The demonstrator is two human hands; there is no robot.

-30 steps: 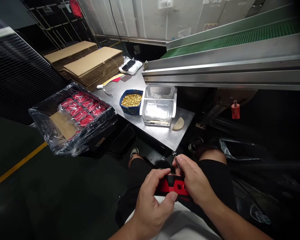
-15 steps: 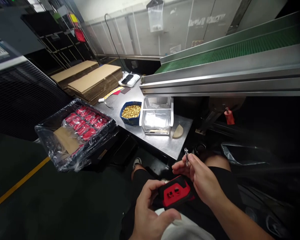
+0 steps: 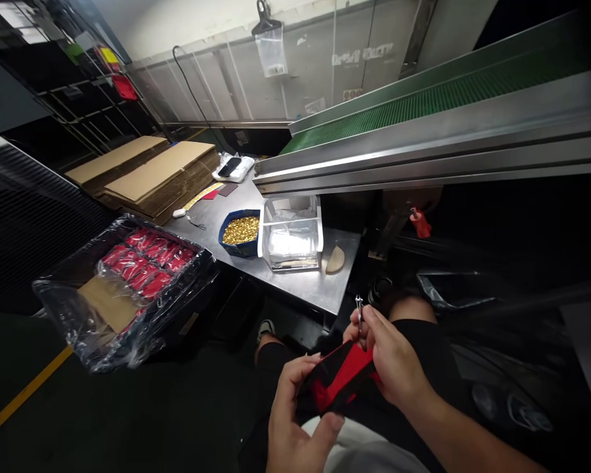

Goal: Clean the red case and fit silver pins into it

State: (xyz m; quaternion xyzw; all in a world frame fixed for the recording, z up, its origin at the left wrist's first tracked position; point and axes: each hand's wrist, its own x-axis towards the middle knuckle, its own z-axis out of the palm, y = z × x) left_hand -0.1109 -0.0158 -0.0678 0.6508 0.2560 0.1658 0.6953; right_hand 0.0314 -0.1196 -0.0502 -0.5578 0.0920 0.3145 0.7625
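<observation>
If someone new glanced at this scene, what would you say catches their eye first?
Probably the flat red-and-black plastic part, gripped low in the middle by the left hand and right hand, which also pinches small metal tweezers. Next, the blue bowl of gold-coloured pieces on the steel table and the long green conveyor belt above.

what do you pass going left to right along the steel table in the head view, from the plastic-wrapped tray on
plastic-wrapped tray of red parts → blue bowl of small brass pieces → clear plastic box → tan half-round piece → red object under the conveyor
</observation>
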